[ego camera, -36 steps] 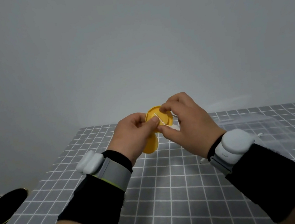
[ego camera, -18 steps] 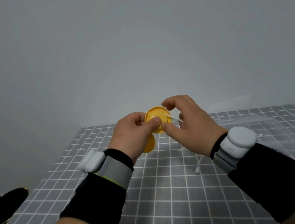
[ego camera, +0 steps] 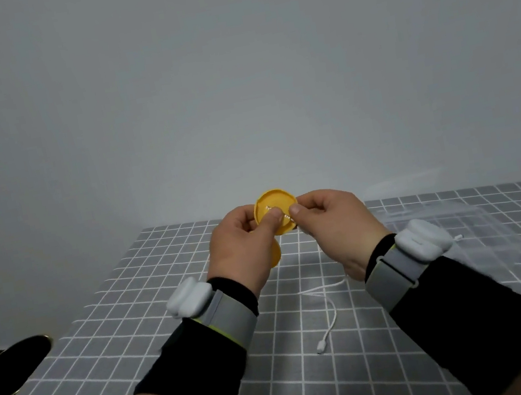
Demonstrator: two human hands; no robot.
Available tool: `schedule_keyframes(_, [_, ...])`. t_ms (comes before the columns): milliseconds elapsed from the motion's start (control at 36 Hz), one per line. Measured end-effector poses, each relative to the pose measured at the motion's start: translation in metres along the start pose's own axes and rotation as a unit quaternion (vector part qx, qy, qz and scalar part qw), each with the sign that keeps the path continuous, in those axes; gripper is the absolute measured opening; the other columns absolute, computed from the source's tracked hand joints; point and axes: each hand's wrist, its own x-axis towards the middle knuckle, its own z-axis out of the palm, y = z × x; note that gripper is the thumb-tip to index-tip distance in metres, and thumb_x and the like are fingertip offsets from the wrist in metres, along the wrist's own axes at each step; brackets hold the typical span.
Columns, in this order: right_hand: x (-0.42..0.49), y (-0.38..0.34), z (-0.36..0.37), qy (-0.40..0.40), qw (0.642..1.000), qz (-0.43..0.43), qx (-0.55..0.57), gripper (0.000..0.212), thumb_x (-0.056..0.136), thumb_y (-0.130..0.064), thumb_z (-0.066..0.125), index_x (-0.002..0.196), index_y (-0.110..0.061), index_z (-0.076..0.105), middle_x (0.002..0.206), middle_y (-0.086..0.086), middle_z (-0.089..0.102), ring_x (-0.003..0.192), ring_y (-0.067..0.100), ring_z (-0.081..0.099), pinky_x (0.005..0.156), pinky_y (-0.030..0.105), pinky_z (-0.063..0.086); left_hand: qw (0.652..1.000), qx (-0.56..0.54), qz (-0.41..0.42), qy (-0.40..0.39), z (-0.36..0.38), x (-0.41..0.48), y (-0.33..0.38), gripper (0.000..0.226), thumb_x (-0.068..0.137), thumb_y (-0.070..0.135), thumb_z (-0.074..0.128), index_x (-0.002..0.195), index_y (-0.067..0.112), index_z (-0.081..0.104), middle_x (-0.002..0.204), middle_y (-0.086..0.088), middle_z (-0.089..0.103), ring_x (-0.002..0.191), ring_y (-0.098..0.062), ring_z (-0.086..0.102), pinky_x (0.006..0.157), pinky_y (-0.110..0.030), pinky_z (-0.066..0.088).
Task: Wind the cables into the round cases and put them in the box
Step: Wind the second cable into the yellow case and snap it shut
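A plain pale grey wall (ego camera: 228, 63) fills the view from nine o'clock through twelve to three, softly and evenly lit. Below it stands a table (ego camera: 118, 327) covered in grey, white-gridded cloth. At eight o'clock sits a black, gilt-rimmed dish (ego camera: 7, 370).

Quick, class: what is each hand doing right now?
Left hand: grips the yellow round case.
Right hand: pinches the white cable at the case's edge.

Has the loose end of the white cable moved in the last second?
Yes. The white cable has dropped: its plug end sits nearer the person against the checked tablecloth grid.
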Motion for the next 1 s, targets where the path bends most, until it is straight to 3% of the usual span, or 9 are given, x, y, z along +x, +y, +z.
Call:
schedule_keyframes(56, [0.0, -0.002, -0.004, -0.004, 1.0, 0.0, -0.02, 0.012, 0.094, -0.027, 0.066, 0.101, -0.019, 0.072, 0.086, -0.003, 0.073, 0.083, 0.01, 0.067, 0.082, 0.03, 0.054, 1.0, 0.006, -0.01, -0.02, -0.003, 0.001, -0.001, 0.015, 0.085, 0.033, 0.075, 0.087, 0.019, 0.071, 0.077, 0.001, 0.069, 0.07, -0.012, 0.062, 0.063, -0.027, 0.05])
schedule_keyframes(167, [0.0, -0.006, -0.013, -0.018, 0.998, -0.017, -0.066, 0.01, 0.093, -0.027, 0.068, 0.097, -0.019, 0.073, 0.084, 0.0, 0.073, 0.082, 0.013, 0.069, 0.081, 0.031, 0.055, 0.996, 0.032, -0.019, -0.083, -0.011, 0.005, 0.003, 0.019, 0.084, 0.034, 0.076, 0.092, 0.017, 0.072, 0.086, -0.007, 0.072, 0.075, -0.017, 0.065, 0.066, -0.03, 0.054])
schedule_keyframes(306, [0.002, -0.017, -0.024, -0.067, 0.982, -0.061, -0.166, 0.008, 0.092, -0.028, 0.068, 0.092, -0.022, 0.072, 0.083, -0.001, 0.073, 0.086, 0.021, 0.069, 0.081, 0.036, 0.056, 0.982, 0.091, 0.018, -0.163, -0.022, 0.016, 0.017, 0.025, 0.085, 0.026, 0.076, 0.108, 0.025, 0.068, 0.093, 0.001, 0.074, 0.079, -0.012, 0.069, 0.066, -0.022, 0.051])
schedule_keyframes(472, [0.003, -0.034, -0.03, -0.111, 0.951, -0.1, -0.27, 0.01, 0.091, -0.033, 0.068, 0.094, -0.024, 0.072, 0.087, -0.005, 0.071, 0.088, 0.017, 0.066, 0.081, 0.034, 0.053, 0.945, 0.213, 0.061, -0.241, -0.03, 0.025, 0.036, 0.014, 0.087, 0.024, 0.075, 0.099, 0.019, 0.07, 0.084, 0.003, 0.074, 0.068, -0.01, 0.072, 0.064, -0.026, 0.06])
schedule_keyframes(639, [0.004, -0.031, -0.027, -0.052, 0.955, -0.122, -0.266, 0.017, 0.091, -0.037, 0.066, 0.104, -0.026, 0.068, 0.1, -0.009, 0.067, 0.097, 0.011, 0.062, 0.088, 0.03, 0.049, 0.963, 0.172, 0.072, -0.195, -0.025, 0.024, 0.029, 0.012, 0.088, 0.018, 0.074, 0.099, 0.015, 0.07, 0.086, -0.005, 0.075, 0.073, -0.022, 0.074, 0.072, -0.04, 0.063])
schedule_keyframes(806, [0.003, -0.019, -0.023, 0.003, 0.973, -0.086, -0.213, 0.035, 0.091, -0.043, 0.065, 0.121, -0.025, 0.06, 0.107, -0.003, 0.062, 0.098, 0.011, 0.059, 0.083, 0.026, 0.041, 0.985, 0.083, 0.041, -0.145, -0.023, 0.022, 0.019, 0.013, 0.089, 0.016, 0.072, 0.101, 0.013, 0.07, 0.09, -0.009, 0.074, 0.076, -0.024, 0.074, 0.072, -0.04, 0.063])
schedule_keyframes(917, [0.001, -0.016, -0.015, 0.02, 0.986, -0.056, -0.155, 0.04, 0.092, -0.042, 0.066, 0.126, -0.023, 0.056, 0.097, -0.008, 0.061, 0.086, 0.009, 0.06, 0.08, 0.027, 0.044, 0.992, 0.035, 0.028, -0.119, -0.019, 0.02, 0.014, 0.016, 0.089, 0.013, 0.071, 0.105, 0.009, 0.069, 0.095, -0.011, 0.073, 0.078, -0.024, 0.073, 0.068, -0.035, 0.062])
schedule_keyframes(1000, [0.001, -0.013, -0.011, 0.026, 0.993, -0.038, -0.107, 0.032, 0.092, -0.039, 0.066, 0.117, -0.019, 0.062, 0.084, -0.01, 0.061, 0.076, 0.01, 0.058, 0.073, 0.029, 0.046, 0.995, 0.006, 0.018, -0.1, -0.016, 0.019, 0.009, 0.015, 0.089, 0.015, 0.071, 0.104, 0.011, 0.069, 0.095, -0.012, 0.074, 0.08, -0.027, 0.074, 0.07, -0.039, 0.063])
